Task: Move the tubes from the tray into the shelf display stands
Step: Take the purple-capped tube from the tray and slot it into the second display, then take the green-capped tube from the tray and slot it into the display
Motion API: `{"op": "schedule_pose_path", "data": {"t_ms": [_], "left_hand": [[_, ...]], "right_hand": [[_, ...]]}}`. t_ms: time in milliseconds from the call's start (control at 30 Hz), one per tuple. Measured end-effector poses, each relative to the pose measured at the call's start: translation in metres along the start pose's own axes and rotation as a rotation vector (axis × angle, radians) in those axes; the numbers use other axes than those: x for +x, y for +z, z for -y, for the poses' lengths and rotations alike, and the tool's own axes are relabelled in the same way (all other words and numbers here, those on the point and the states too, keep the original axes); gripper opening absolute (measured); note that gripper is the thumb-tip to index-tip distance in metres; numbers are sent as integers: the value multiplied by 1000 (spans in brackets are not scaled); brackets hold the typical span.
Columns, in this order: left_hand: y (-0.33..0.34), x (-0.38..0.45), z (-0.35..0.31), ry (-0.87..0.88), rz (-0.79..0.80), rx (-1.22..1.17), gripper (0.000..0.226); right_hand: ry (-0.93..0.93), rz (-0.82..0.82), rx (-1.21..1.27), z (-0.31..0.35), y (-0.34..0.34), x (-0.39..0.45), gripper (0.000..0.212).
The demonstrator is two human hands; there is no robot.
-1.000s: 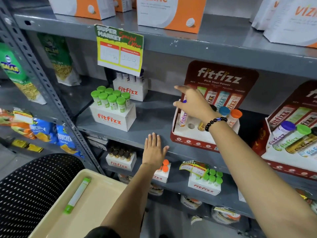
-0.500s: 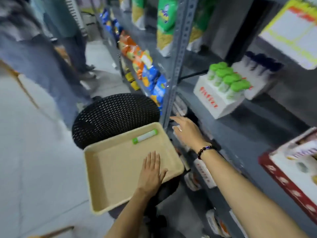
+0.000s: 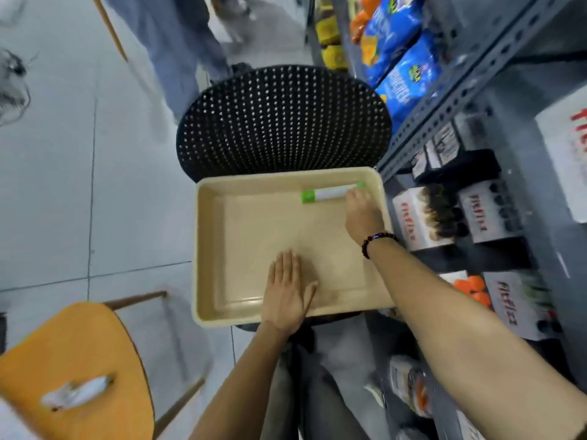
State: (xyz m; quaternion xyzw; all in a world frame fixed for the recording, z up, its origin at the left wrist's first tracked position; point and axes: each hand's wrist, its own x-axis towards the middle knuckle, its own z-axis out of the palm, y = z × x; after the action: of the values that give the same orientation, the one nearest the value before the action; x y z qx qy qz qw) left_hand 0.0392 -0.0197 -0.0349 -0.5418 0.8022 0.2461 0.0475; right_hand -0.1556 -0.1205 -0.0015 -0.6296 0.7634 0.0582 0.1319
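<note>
A white tube (image 3: 327, 194) with a green cap lies flat in the far right corner of the beige tray (image 3: 203, 249). My right hand (image 3: 362, 214), a bead bracelet on its wrist, reaches into the tray, and its fingertips rest on the tube's right end; blur hides whether they grip it. My left hand (image 3: 287, 290) lies flat, fingers apart, on the tray's near edge. White fitfizz display stands (image 3: 422, 220) holding dark-capped tubes sit on the low shelf to the right of the tray.
The tray rests on a black perforated seat (image 3: 282, 119). A grey metal shelf rack (image 3: 444, 106) runs along the right, with blue snack bags (image 3: 400, 58) further on. An orange chair (image 3: 73, 360) stands at the lower left. Another person's legs (image 3: 178, 42) stand on the tiled floor beyond.
My view has swung down from the shelf to the tray. My right hand came from the red display stand down to the tube. My left hand moved from the shelf edge onto the tray.
</note>
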Motion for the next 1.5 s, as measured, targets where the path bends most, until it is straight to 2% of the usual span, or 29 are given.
{"op": "schedule_pose_path", "data": {"t_ms": [233,400,567,733,867,967,1067,1133,1267,1500], "left_hand": [[4,2,2,20,5,5,75],[5,1,3,18,5,-23,73],[8,2,3,26,-8,-24,68],[9,1,3,13,8,-38,68],[5,2,2,4,64,-21,67],[-3,2,-2,36,96,19,65],[-17,4,-14,105,82,63,67],[-34,6,-33,169,53,58,76],[-70,15,-88,403,-17,44,80],[-108,8,-200,806,-62,-36,79]], "right_hand": [[16,31,-110,-1,14,31,46],[95,9,-238,4,19,39,30],[89,19,-318,-5,25,42,27],[-6,-19,-133,-17,15,27,28],[31,33,269,-26,-11,11,25],[50,-34,482,-29,-39,-7,27],[74,-82,564,-39,-73,-29,29],[82,-85,551,-51,-101,-49,29],[139,-155,518,-83,-163,-107,31],[377,-346,476,-129,-253,-252,34]]}}
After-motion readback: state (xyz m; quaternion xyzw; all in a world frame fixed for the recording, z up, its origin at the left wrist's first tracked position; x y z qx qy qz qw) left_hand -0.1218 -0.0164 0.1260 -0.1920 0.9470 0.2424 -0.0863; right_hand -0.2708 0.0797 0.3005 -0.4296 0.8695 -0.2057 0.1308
